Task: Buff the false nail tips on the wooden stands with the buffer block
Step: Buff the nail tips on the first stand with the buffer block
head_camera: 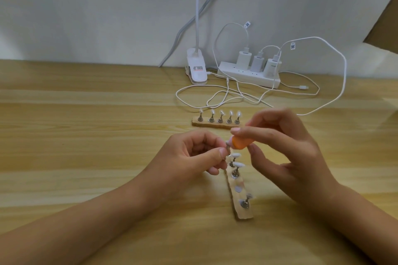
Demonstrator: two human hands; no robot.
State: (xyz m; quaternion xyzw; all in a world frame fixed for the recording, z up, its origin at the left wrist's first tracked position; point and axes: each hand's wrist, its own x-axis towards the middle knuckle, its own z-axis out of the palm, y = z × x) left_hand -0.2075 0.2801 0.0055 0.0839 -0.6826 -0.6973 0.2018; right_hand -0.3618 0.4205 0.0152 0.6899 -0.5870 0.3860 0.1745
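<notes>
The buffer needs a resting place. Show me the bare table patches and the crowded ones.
Bare: the table left of the clip lamp and far stand; the strip between the forearms, this side of the near stand. Crowded: cables and power strip behind the far stand; the centre: left hand pinches a nail peg, right hand grips the buffer block.

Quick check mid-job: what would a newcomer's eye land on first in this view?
The hands meeting at centre: the right hand pinches the orange buffer block at a metal peg that the left hand pinches. Below them the near wooden stand runs toward the camera with one bare metal disc; the far wooden stand lies crosswise behind with five tips. White cables loop from the power strip at the wall.
</notes>
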